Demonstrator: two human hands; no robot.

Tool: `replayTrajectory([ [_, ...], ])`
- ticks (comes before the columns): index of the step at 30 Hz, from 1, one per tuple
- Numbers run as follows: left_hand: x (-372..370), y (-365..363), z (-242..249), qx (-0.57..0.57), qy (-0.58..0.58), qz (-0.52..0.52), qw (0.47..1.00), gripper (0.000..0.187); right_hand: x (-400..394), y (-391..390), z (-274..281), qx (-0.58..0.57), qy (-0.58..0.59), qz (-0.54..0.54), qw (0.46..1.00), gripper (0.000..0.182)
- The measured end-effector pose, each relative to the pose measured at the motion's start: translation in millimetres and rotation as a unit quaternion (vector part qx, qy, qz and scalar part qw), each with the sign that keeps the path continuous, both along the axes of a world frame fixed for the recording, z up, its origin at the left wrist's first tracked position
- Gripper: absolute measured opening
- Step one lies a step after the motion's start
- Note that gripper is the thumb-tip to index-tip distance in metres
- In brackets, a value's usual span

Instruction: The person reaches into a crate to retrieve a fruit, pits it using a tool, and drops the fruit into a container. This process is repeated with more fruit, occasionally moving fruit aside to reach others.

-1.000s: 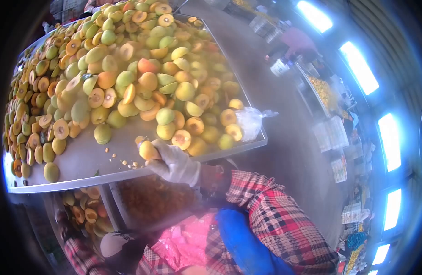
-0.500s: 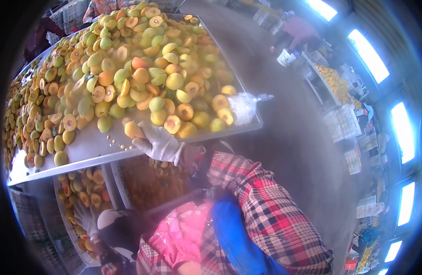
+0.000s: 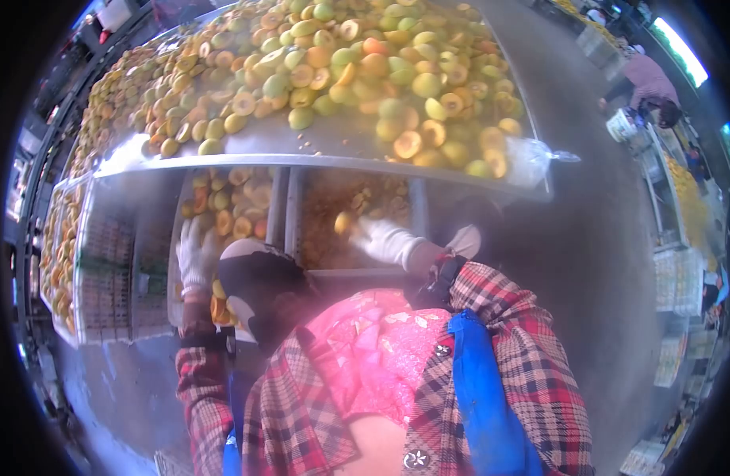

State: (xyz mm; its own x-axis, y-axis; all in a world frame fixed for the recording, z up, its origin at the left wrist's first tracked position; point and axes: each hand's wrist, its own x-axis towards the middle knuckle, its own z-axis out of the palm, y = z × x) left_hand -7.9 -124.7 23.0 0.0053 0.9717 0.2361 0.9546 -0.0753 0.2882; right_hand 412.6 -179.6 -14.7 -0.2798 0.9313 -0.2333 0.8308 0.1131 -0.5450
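My right hand [image 3: 387,242], in a white glove, has its fingers closed on a yellow peach half [image 3: 344,222]. It is above a crate [image 3: 293,210] with a brown mass of what look like peach stones [image 3: 361,198]. My left hand [image 3: 195,258], also gloved, has its fingers stretched out at the left side of another crate [image 3: 276,208], beside the peach halves [image 3: 231,208] in it. A heap of halved peaches [image 3: 341,59] covers most of the metal table [image 3: 250,159] above both crates. A few small stones lie near its front edge.
A clear plastic bag [image 3: 531,163] lies on the table's right corner. White crates [image 3: 103,262] with more peach halves stand at the left. A co-worker [image 3: 654,83] bends near a white bucket [image 3: 621,124] at the upper right, by another fruit-covered table [image 3: 682,194].
My right hand has moved from the table's edge down over the stone crate, carrying the peach half. My view has turned, and my left hand stays at the peach crate.
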Motion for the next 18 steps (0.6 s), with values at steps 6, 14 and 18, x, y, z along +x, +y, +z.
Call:
replayTrajectory([
  [6,142,20,120,0.096,-0.146,-0.181,0.968,0.052,9,-17,-19,-0.167,-0.158,0.167,0.959,0.052],
  [14,303,83,88,0.012,-0.115,-0.340,0.933,0.060,11,-41,-39,0.048,-0.017,0.085,0.995,0.033],
  [18,356,109,70,0.015,-0.142,-0.326,0.935,0.063,65,-49,-1,0.042,-0.007,0.000,0.999,0.035],
])
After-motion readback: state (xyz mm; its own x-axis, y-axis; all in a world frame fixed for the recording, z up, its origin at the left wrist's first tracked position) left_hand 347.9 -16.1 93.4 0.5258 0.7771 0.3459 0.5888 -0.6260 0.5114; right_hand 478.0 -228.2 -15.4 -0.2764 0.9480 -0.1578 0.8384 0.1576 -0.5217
